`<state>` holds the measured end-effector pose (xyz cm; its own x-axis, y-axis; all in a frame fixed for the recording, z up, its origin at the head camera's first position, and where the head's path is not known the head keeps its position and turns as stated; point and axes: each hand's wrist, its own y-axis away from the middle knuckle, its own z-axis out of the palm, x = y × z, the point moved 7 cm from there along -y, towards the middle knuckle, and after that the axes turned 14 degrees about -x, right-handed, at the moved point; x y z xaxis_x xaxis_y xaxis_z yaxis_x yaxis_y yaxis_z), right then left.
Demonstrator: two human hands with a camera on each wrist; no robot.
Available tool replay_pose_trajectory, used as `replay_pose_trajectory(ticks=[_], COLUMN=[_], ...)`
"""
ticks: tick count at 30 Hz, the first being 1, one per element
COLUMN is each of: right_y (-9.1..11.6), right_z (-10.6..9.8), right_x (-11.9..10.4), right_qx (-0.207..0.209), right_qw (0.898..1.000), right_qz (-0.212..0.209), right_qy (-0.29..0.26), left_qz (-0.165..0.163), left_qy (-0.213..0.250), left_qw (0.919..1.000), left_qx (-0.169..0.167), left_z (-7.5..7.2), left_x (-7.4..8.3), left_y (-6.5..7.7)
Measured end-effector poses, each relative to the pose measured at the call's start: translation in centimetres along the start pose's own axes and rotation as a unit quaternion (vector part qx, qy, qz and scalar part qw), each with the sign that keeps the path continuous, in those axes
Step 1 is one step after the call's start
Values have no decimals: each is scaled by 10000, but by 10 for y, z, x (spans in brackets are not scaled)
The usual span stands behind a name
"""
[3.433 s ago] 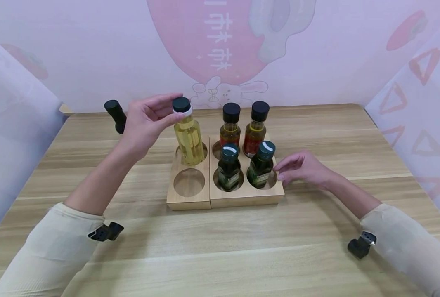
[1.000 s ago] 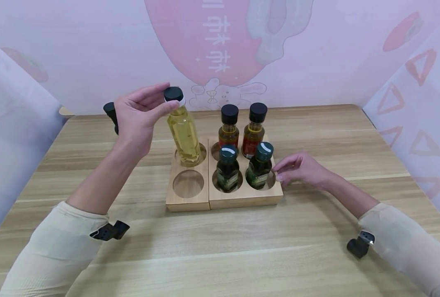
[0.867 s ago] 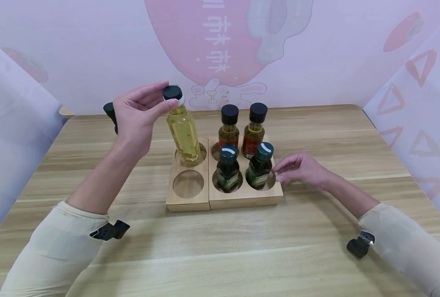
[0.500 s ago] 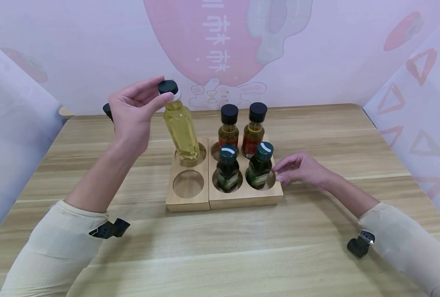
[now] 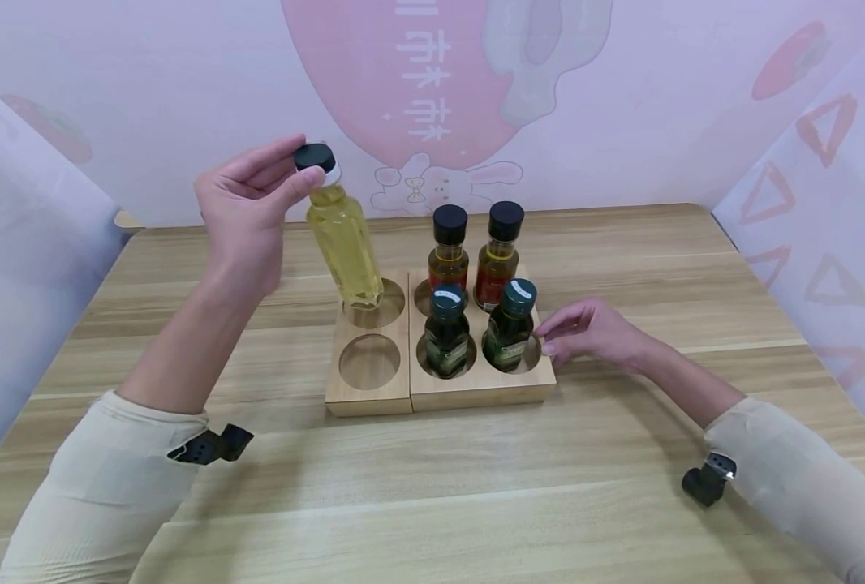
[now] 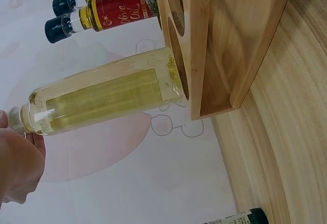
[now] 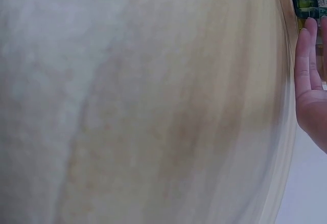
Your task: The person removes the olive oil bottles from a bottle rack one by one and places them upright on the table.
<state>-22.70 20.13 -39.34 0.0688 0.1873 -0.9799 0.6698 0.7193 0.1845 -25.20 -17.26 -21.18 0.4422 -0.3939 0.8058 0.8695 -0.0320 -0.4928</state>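
The layout is given whole only by the head view: left block [image 5: 367,405] and right block [image 5: 479,397] set side by side, touching, on the table [image 5: 432,503]; two black-capped bottles [image 5: 497,276] held along the right block's rear edge, two green-capped bottles [image 5: 446,341] along its front edge. "Olive Oil" on a red label [image 6: 127,8] is made legible by the left wrist view, where a dark-ended item [image 6: 245,218], mostly cut off, is also picked up. The right wrist view is mostly blurred; green labels are caught behind the fingers there. The yellow oil bottle [image 5: 343,243] is pinched at cap and collar between thumb and fingers of the left hand [image 5: 246,215]. The right hand's [image 5: 596,332] fingers are kept nearly straight, tips set against the right block's right edge near its front right corner. The yellow oil bottle is seen tilted, cap leaned toward the table's left edge, base at the left block's rear hole [image 5: 396,307]; whether the rim is touched cannot be told. Clear flat-sided body, pale yellow liquid, black cap, white collar are shown.
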Motion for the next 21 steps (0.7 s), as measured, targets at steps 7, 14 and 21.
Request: replay_pose_trajectory(ticks=[7, 14, 21], right_y=[0, 0, -1], right_z=[0, -1, -2], right_x=[-1, -1, 0], right_qx=[32, -20, 10], right_qw=[10000, 10000, 10000], right_qz=[37, -4, -6], right_qy=[42, 36, 38], left_qz=[217, 152, -123], left_qy=[93, 266, 231], left_qw=[9997, 9993, 9985], left_qx=[118, 223, 481], left_z=[-6, -12, -24], left_x=[12, 18, 19], left_y=[-6, -12, -14])
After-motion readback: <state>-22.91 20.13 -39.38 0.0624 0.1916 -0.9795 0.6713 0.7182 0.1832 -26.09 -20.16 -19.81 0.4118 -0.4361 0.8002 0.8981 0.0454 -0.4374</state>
